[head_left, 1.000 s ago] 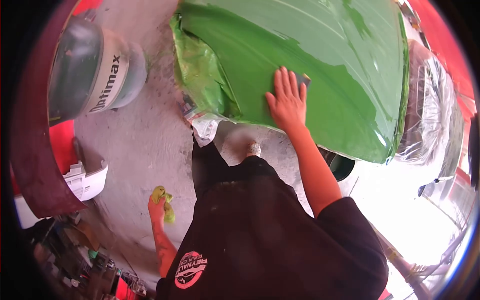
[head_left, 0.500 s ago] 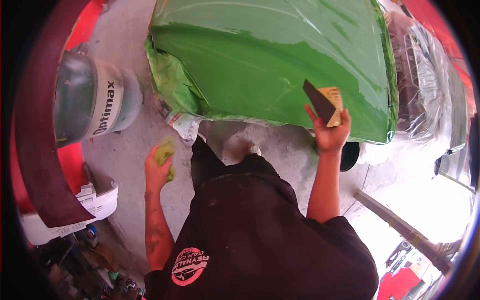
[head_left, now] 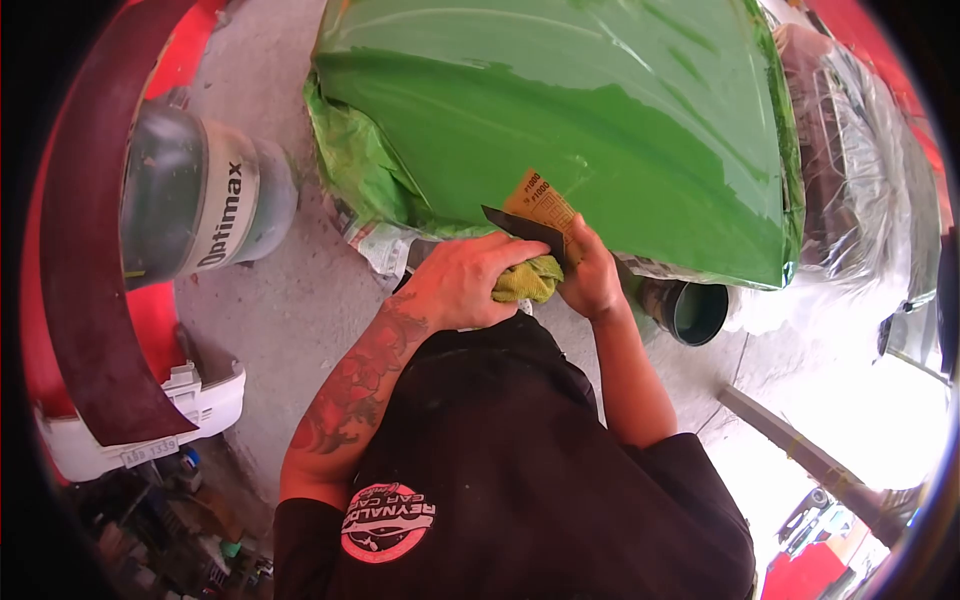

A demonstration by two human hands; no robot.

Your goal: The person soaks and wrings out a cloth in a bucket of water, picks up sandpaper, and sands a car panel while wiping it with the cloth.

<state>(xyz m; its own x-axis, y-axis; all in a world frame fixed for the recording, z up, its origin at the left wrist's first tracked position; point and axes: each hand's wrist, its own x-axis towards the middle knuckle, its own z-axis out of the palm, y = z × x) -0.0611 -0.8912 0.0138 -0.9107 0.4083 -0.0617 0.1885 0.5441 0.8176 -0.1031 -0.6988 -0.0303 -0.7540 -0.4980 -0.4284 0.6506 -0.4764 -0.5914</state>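
My left hand [head_left: 462,283] is closed round a yellow-green cloth [head_left: 529,281], with its fingers reaching the sandpaper's lower edge. In my right hand [head_left: 592,275] is a folded piece of sandpaper [head_left: 541,200], gripped between thumb and fingers. Its tan backing is printed P1000, and a dark grit side shows at the lower left. Both hands are close together in front of my body, near the front edge of a green car hood [head_left: 560,130]. The hood looks wet over its upper part. Some fingers of each hand are hidden.
A large water bottle marked Optimax [head_left: 218,195] is at left, near a curved maroon panel [head_left: 85,250] and a white bumper [head_left: 210,405]. A dark bucket [head_left: 699,312] lies beneath the hood's edge. Plastic sheeting [head_left: 850,150] covers something at right. A beam [head_left: 800,455] crosses the lower right.
My left hand has moved up and right with the cloth. My right hand has come left and slightly down with the sandpaper, so the two now meet. More of the bucket shows.
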